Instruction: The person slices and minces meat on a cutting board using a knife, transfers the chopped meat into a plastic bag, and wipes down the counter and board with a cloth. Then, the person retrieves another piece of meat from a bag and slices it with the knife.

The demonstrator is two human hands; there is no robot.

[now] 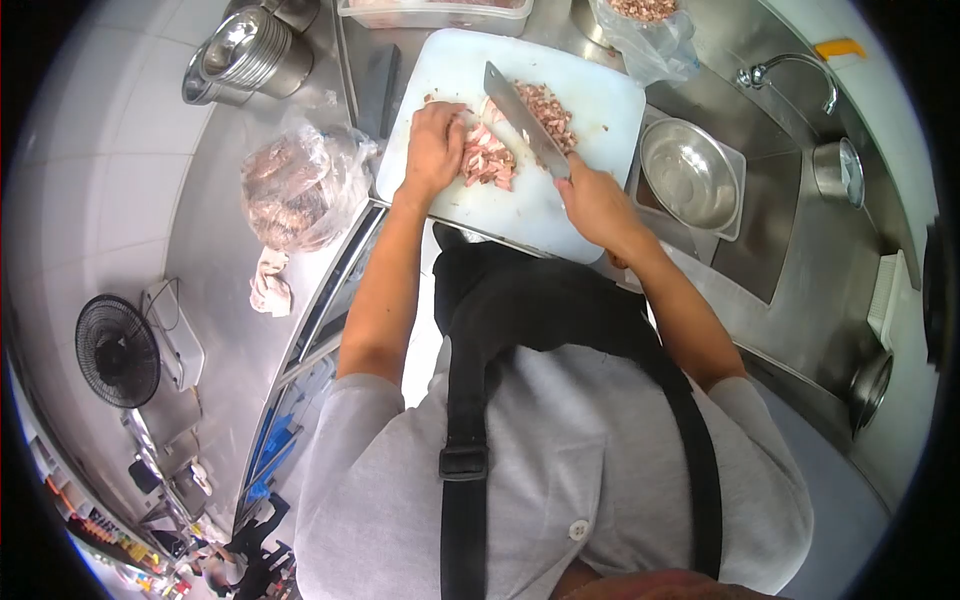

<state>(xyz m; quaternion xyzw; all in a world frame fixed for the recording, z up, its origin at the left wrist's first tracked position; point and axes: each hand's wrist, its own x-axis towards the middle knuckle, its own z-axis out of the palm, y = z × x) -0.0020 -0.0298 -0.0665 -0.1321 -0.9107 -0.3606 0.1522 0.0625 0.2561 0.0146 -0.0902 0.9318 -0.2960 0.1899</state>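
Observation:
A white cutting board (pixel 570 215) lies in front of me on the steel counter. My right hand (pixel 598 203) is closed round the handle of a broad-bladed kitchen knife (pixel 530 120), its blade slanting up and to the left across the board. Left of the blade is a pile of pink and white meat strips (pixel 488 158). My left hand (pixel 436 145) rests at the pile's left side, fingers bent and together on the meat; their tips are partly hidden. Finely chopped meat (pixel 546 112) lies on the blade's other side.
A plastic bag of meat (pixel 290 190) sits on the left counter beside a crumpled cloth (pixel 270 283). Stacked steel bowls (pixel 255 55) stand behind it. At right are a steel bowl (pixel 688 172), a faucet (pixel 790 75) and a bag of chopped meat (pixel 645 35). A fan (pixel 117 350) stands far left.

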